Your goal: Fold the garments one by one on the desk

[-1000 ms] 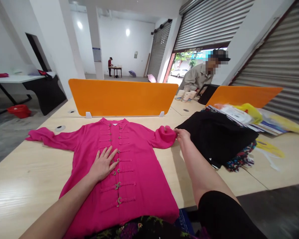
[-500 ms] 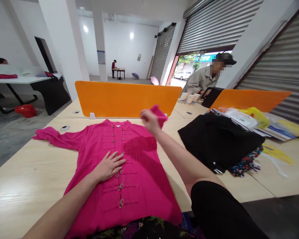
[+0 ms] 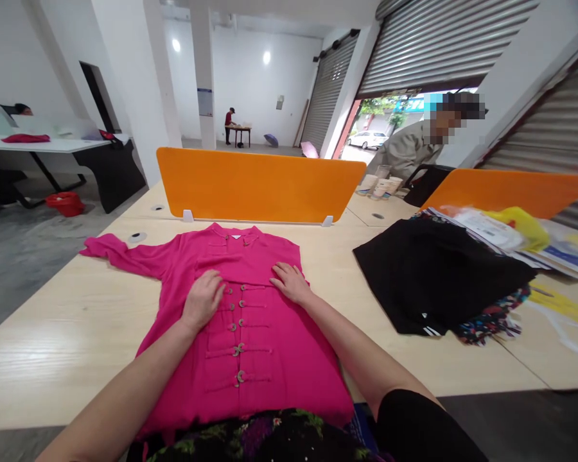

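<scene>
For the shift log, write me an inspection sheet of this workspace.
Surface: pale table, orange divider standing across it.
Job's things: pink shirt, front up; one sleeve extended, the other sleeve folded across the chest.
Clutter: black garment over patterned cloth; yellow plastic; cups.
Hands: left hand on the shirt, fingers curled, grip unclear; right hand on the folded sleeve, fingers extended.
Cables: nothing seen.
Surroundings: person beyond the table; roller shutter partly raised.
</scene>
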### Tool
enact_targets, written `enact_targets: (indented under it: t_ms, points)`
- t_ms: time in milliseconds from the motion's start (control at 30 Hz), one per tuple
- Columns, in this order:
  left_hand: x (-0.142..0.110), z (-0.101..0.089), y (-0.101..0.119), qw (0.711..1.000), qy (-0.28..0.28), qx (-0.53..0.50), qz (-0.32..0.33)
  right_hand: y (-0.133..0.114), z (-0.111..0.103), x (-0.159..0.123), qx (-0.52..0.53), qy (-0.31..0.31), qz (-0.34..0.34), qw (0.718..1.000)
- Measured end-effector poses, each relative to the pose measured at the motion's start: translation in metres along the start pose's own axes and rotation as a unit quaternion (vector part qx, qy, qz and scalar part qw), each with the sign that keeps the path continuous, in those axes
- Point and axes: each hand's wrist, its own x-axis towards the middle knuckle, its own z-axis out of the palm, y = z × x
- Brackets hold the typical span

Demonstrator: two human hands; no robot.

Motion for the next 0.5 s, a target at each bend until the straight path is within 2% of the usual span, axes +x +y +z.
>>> enact_targets:
  t_ms: [67, 167, 233, 367, 500]
  points:
    - [0.006, -0.003, -0.010, 0.997, -0.023, 0.065, -0.040, 0.002, 0.006, -0.004, -0.005, -0.012, -0.001, 1.000]
    - [0.020, -0.013, -0.022, 0.985, -0.118, 0.125, -0.033, 0.002, 0.009, -0.006, -0.001, -0.008, -0.001, 1.000]
    - [0.028, -0.021, -0.024, 0.980, -0.148, 0.133, -0.019, 0.003, 0.009, -0.005, 0.007, -0.005, -0.002, 1.000]
    - [0.032, -0.034, -0.020, 0.980, -0.147, 0.135, -0.016, 0.006, 0.009, -0.004, 0.019, 0.000, -0.006, 1.000]
    - [0.022, -0.037, -0.020, 0.981, -0.144, 0.117, -0.053, 0.007, 0.008, -0.006, 0.028, 0.010, -0.018, 0.999]
